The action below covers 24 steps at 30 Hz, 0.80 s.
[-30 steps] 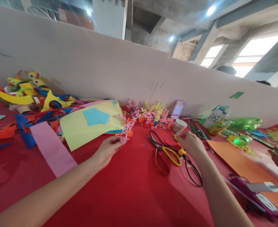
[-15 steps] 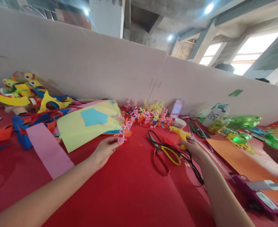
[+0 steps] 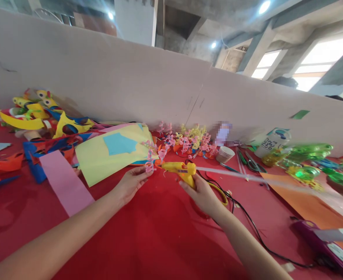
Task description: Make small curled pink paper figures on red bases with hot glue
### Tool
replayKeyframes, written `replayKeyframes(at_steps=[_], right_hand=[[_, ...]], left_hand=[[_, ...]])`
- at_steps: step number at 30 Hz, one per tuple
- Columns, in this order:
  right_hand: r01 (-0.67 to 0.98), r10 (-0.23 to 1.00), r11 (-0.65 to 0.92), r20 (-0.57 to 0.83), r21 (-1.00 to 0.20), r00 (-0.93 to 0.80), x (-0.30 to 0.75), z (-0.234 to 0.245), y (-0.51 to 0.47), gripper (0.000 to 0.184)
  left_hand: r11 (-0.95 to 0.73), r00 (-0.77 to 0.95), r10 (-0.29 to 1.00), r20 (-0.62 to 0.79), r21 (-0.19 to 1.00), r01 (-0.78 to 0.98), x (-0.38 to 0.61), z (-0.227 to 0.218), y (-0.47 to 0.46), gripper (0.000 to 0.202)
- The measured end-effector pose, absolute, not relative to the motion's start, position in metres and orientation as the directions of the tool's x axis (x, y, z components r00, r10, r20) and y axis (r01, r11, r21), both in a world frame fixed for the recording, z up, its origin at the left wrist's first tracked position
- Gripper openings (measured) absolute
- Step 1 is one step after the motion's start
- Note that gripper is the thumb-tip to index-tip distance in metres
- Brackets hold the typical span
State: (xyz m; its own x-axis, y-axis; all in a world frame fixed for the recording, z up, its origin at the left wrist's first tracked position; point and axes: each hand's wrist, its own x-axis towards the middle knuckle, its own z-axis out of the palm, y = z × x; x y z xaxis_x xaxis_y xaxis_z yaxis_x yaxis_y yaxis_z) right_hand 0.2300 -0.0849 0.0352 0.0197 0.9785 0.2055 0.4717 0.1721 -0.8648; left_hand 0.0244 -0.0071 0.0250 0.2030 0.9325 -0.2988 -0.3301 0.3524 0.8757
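Observation:
My left hand (image 3: pixel 131 183) pinches a small paper craft of pink curled strips (image 3: pixel 151 161) on an orange base, just above the red table (image 3: pixel 148 233). My right hand (image 3: pixel 202 193) grips a yellow glue gun (image 3: pixel 180 169) by its handle. The gun's nozzle points left and sits right at the curled craft. A long clear glue stick (image 3: pixel 247 179) juts from the gun's back to the right, and its black cord (image 3: pixel 247 221) trails across the table toward me.
Yellow and blue paper sheets (image 3: pixel 113 149), a pink strip (image 3: pixel 63 182) and a pile of coloured cut-outs (image 3: pixel 40 120) lie left. Finished curled crafts (image 3: pixel 189 142), a small cup (image 3: pixel 225 153), scissors (image 3: pixel 251 161), a glue bottle (image 3: pixel 272 142), orange paper (image 3: pixel 305 202) and green cellophane (image 3: pixel 302 153) sit by the grey partition (image 3: pixel 130 85).
My right hand lifted the glue gun from the table's right side and brought it left to the craft. The left hand kept holding the curled craft in place.

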Motion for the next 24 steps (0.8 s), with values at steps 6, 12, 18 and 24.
replayKeyframes(at_steps=[6,12,18,24], right_hand=[[0.619,0.97,0.229,0.226,-0.752,-0.085,0.2262,0.0353,-0.0921,0.027],[0.72,0.954,0.274,0.275,-0.638,-0.119,0.2232,0.0383,-0.0943,0.022],[0.761,0.93,0.323,0.339,-0.563,-0.144,0.2212,0.0383,-0.0939,0.016],[0.791,0.925,0.329,0.342,-0.515,-0.162,0.2224,0.0374,-0.0935,0.018]], left_hand=[[0.37,0.184,0.928,-0.325,0.865,-0.338,0.0245,0.0249,-0.0062,0.019],[0.386,0.201,0.921,-0.332,0.838,-0.385,0.0253,0.0213,-0.0054,0.021],[0.388,0.215,0.919,-0.33,0.854,-0.348,0.0258,0.0225,-0.0073,0.022],[0.383,0.243,0.918,-0.313,0.859,-0.341,0.0252,0.0222,-0.0069,0.02]])
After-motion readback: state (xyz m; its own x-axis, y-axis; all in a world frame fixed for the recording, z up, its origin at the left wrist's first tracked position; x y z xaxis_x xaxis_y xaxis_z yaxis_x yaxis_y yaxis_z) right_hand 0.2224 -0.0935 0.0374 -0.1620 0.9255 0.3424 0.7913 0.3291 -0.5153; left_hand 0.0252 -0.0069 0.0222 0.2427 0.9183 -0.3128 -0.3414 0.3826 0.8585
